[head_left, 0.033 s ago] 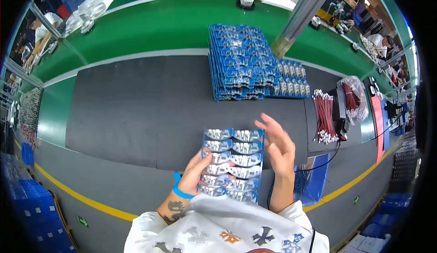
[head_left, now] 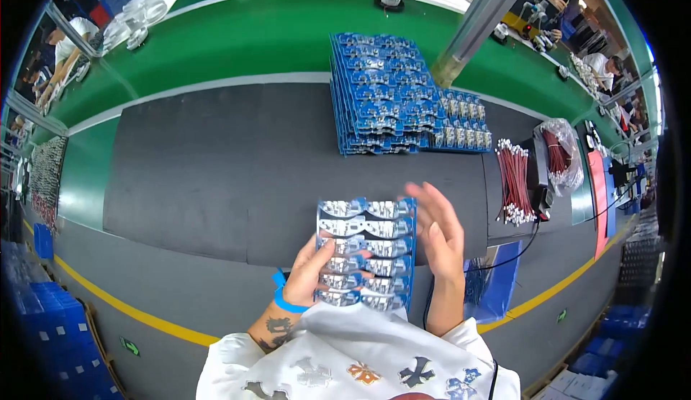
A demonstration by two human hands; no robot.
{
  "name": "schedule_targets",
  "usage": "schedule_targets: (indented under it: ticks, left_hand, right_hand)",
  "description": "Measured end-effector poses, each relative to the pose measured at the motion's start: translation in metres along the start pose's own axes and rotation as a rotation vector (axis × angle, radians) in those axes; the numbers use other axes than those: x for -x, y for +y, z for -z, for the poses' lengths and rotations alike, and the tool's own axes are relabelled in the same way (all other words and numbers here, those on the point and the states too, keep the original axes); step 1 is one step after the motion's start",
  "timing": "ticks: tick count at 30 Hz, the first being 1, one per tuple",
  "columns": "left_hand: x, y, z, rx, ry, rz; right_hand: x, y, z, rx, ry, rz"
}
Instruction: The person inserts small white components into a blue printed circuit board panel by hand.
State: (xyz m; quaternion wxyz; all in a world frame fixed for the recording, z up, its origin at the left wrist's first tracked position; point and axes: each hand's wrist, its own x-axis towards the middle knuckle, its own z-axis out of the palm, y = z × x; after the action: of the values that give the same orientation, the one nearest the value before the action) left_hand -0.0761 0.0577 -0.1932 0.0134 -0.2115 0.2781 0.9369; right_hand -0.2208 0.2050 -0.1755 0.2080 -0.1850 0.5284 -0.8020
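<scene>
Board stack (head_left: 378,92) beyond held panel (head_left: 389,247); post (head_left: 482,27) beside stack, wires (head_left: 513,180) right.

White short-sleeved shirt (head_left: 338,353) with cross motifs (head_left: 415,373), blue band (head_left: 289,306), dark forearm tattoo (head_left: 278,325)

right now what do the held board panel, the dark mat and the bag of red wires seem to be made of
Board panel: probably circuit-board laminate, blue-coated, with silvery, metallic-looking patches.
Dark mat: perhaps rubber or foam sheet; the surface looks matte and even.
Bag: likely thin clear plastic; glossy creases, red wires showing through.
</scene>
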Motion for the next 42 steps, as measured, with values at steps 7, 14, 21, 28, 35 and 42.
schedule_targets:
  ticks: [7, 14, 21, 28, 35, 42]
  left_hand:
    - [-0.005, -0.035, 0.013, -0.163, 0.214, -0.299]
    - [-0.001, -0.031, 0.006, -0.151, 0.330, -0.139]
    - [0.000, -0.036, 0.018, -0.131, 0.156, -0.208]
    - [0.009, -0.054, 0.043, -0.434, -0.085, -0.497]
    - [0.010, -0.053, 0.069, 0.232, -0.282, 0.019]
    - [0.013, -0.021, 0.053, 0.155, -0.333, 0.256]
  right_hand:
    - [0.029, 0.029, 0.006, 0.216, 0.031, -0.246]
    - [0.030, 0.037, 0.009, 0.131, 0.053, -0.289]
    - [0.025, 0.026, 0.026, 0.069, -0.049, -0.344]
    - [0.018, 0.036, 0.034, -0.328, -0.170, -0.341]
    - [0.006, 0.028, 0.024, -0.068, -0.128, -0.280]
    - [-0.021, 0.001, 0.003, 0.498, -0.385, -0.066]
